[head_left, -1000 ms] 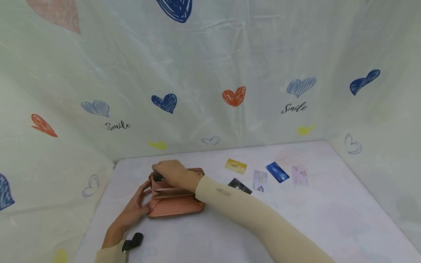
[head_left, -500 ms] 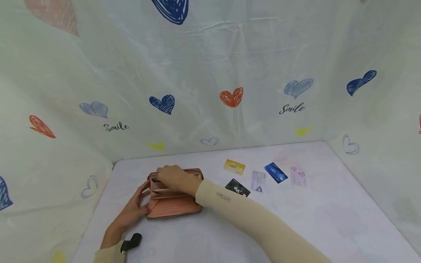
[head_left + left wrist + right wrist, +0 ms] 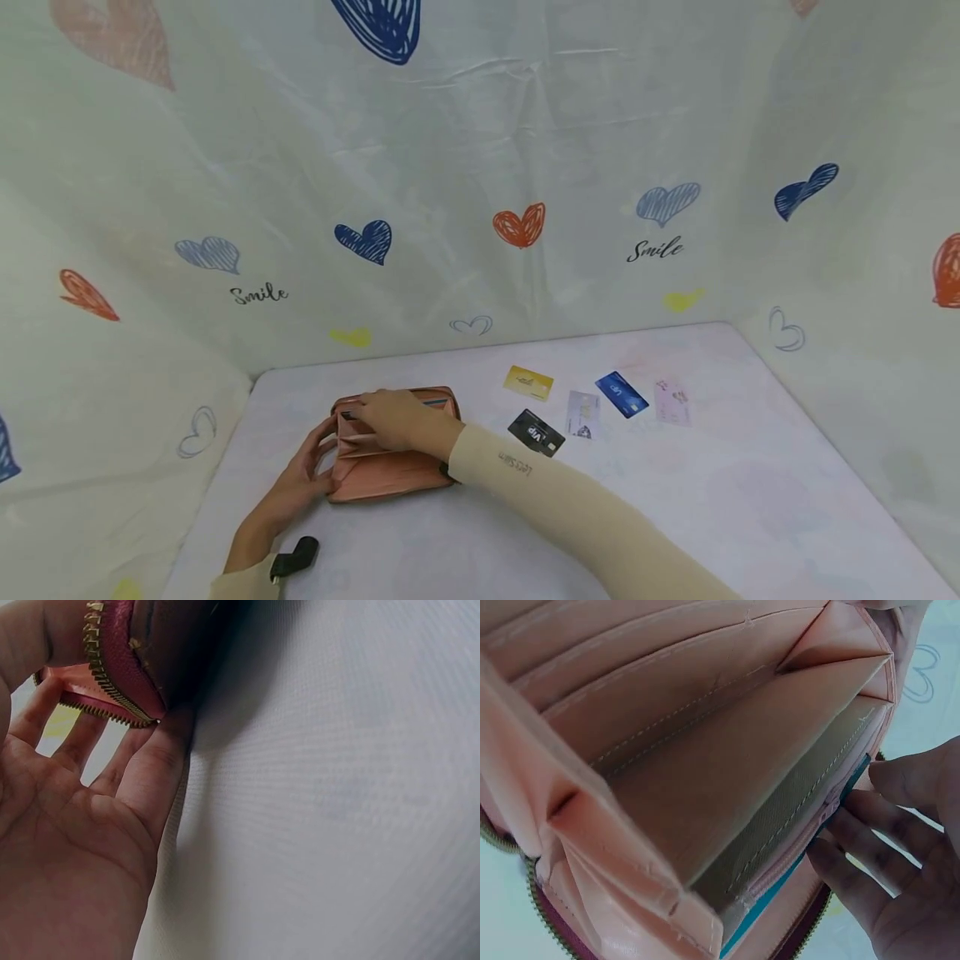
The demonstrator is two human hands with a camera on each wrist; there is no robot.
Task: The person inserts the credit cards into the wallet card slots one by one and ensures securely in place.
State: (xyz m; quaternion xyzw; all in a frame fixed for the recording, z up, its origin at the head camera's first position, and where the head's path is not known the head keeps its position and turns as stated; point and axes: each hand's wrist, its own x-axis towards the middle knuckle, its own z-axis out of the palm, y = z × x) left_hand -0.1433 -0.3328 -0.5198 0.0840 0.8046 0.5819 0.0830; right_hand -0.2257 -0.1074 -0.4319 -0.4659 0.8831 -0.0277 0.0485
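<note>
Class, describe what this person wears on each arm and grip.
The left sleeve is cream, with a black angular piece at its cuff. The right sleeve is also cream, printed with small dark lettering. Left grip and right grip wear no gloves.

Pale creased sheeting point(image 3: 435, 150) behind and at both sides of white tabletop point(image 3: 720, 492), far corners rounded. Prints on rear stretch: dark blue heart point(image 3: 365, 242), orange-red heart point(image 3: 521, 226) to its right, light blue heart point(image 3: 667, 204) above lettering "Smile" point(image 3: 655, 249), yellow heart point(image 3: 682, 301) below that, outlined heart point(image 3: 471, 326) near tabletop's far edge
</note>
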